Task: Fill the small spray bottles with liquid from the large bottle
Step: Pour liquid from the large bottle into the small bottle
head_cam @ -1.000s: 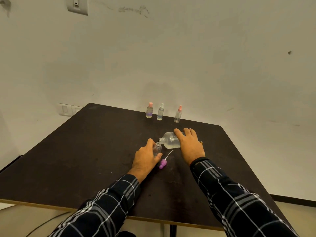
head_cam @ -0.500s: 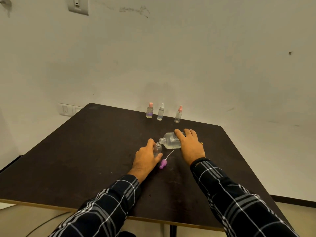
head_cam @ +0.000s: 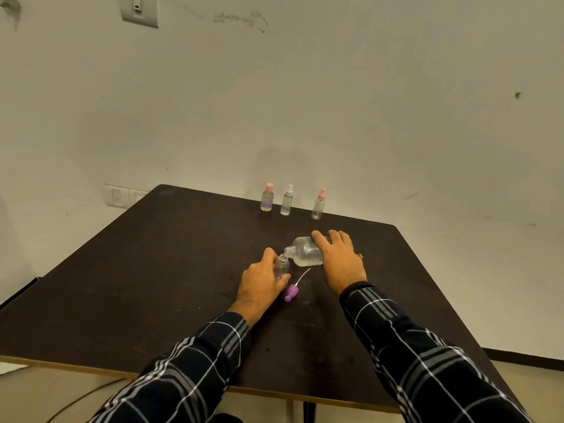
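Two hands busy over the table (head_cam: pixel 152 270). My left hand (head_cam: pixel 262 282) grips the open small bottle (head_cam: pixel 281 267), fingers and thumb wrapped round it. It stands upright on the table top near the middle.

My right hand (head_cam: pixel 340 261) grips the big bottle (head_cam: pixel 305 251) from above, fingers curled over its far end. The big bottle is tipped nearly flat with its neck pointing left. Its mouth is right at the small bottle's opening, touching or just above, can't tell which. Clear liquid pools along its lower side. Can't make out a stream at this size, and can't read the fill level in the small bottle.

The purple cap (head_cam: pixel 291 293) lies on its side on the table just beside my left thumb, between the two hands. Its white tube (head_cam: pixel 302 276) points away toward the big bottle. The cap is apart from the small bottle.

Three more bottles stand upright in a row by the far edge, well apart from my hands, all capped:
- left bottle (head_cam: pixel 267 198): pink cap, purple tint low down
- middle bottle (head_cam: pixel 287 200): white cap
- right bottle (head_cam: pixel 318 205): pink cap

There's a ring (head_cam: pixel 360 256) on the right hand. Left sleeve (head_cam: pixel 183 377) and right sleeve (head_cam: pixel 427 361) are dark plaid.

Behind the table is a pale scuffed wall (head_cam: pixel 366 117), with a switch plate (head_cam: pixel 139 10) top left and a socket (head_cam: pixel 117 195) near the table's far-left corner. A cable (head_cam: pixel 82 398) lies on the floor, bottom left.
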